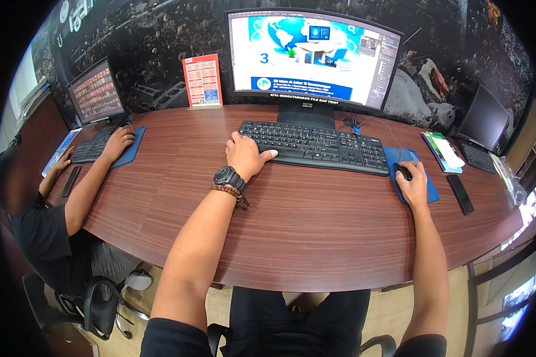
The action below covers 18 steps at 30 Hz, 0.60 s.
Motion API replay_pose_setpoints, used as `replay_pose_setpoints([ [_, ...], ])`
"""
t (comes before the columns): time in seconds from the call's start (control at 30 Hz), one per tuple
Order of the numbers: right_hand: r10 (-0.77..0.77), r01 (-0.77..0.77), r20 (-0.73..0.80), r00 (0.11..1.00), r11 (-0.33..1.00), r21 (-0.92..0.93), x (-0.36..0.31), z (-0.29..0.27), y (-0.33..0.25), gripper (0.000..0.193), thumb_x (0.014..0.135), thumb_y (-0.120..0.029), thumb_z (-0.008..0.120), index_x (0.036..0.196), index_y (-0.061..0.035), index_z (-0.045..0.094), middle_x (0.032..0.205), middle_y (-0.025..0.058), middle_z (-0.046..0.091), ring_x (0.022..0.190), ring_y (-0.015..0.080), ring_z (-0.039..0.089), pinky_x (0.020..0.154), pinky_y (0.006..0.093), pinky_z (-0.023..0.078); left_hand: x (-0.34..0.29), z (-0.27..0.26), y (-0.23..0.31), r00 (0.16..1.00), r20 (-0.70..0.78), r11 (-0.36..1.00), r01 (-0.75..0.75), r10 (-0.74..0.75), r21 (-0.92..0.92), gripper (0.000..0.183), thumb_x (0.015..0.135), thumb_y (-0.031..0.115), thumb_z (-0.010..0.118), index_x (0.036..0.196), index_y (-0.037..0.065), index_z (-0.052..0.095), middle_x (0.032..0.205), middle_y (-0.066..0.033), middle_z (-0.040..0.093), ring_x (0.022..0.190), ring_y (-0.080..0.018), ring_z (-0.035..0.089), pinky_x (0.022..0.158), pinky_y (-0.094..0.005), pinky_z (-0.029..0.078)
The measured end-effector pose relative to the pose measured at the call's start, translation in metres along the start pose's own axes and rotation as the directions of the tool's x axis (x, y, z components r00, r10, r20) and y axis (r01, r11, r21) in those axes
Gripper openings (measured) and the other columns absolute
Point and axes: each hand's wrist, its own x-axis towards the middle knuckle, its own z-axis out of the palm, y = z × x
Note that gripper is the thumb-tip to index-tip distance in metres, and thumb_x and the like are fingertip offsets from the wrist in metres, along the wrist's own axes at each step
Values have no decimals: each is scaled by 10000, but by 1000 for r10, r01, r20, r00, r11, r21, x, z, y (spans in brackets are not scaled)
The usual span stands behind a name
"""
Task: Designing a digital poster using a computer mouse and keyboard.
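Note:
My left hand (247,156) rests on the left end of a black keyboard (315,146), thumb stretched along its front edge and the other fingers over the keys. A black watch and a beaded bracelet circle that wrist. My right hand (412,185) curls over a black computer mouse (403,172) lying on a blue mouse pad (432,189). Behind the keyboard stands a wide curved monitor (312,56), lit with a blue and white graphic layout in an editing window.
On the left a co-worker (47,244) sits at another monitor (97,92), hands at a keyboard and mouse. A red and white desk calendar (203,81) stands between the monitors. Rightward lie a black phone (460,194), booklets (442,152) and a dark-screened monitor (485,118).

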Motion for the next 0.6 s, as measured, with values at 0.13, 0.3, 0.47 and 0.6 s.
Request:
replay_pose_setpoints([
  [0.13, 11, -11, 1, 1000, 1000, -6, 0, -2, -1, 305, 797, -191, 688, 1060, -42, 722, 1128, 175, 601, 1044, 357, 609, 922, 420, 494, 0, -1, 3, 1000, 6, 1000, 2, -2, -8, 896, 787, 634, 736, 1164, -168, 603, 1301, -272, 485, 1151, -420, 525, 990, -484, 459],
  [0.3, -1, 6, 43, 999, 994, -109, -2, -3, -24, 266, 818, -164, 676, 1069, -98, 736, 1245, 152, 565, 1208, 377, 525, 1034, 466, 430, -1, 4, -3, 997, -67, 999, -32, 31, -3, 865, 795, 607, 752, 1106, -187, 605, 1235, -310, 515, 1108, -462, 551, 932, -485, 513],
  [0.47, -313, 340, 134, 940, 883, -324, 1, -3, -18, 287, 819, -113, 653, 1094, -124, 733, 1291, 146, 549, 1317, 382, 441, 1140, 507, 310, 0, 3, -2, 997, -69, 999, -44, 42, -19, 869, 787, 602, 762, 1095, -196, 607, 1217, -310, 520, 1100, -463, 550, 939, -491, 507],
  [0.6, -297, 310, 88, 951, 905, -292, 2, -3, -24, 289, 818, -96, 649, 1095, -108, 731, 1278, 157, 556, 1310, 381, 445, 1144, 511, 301, 0, 7, -3, 996, -87, 999, -38, 36, -25, 874, 781, 588, 776, 1133, -187, 578, 1215, -307, 515, 1093, -462, 550, 941, -499, 502],
])
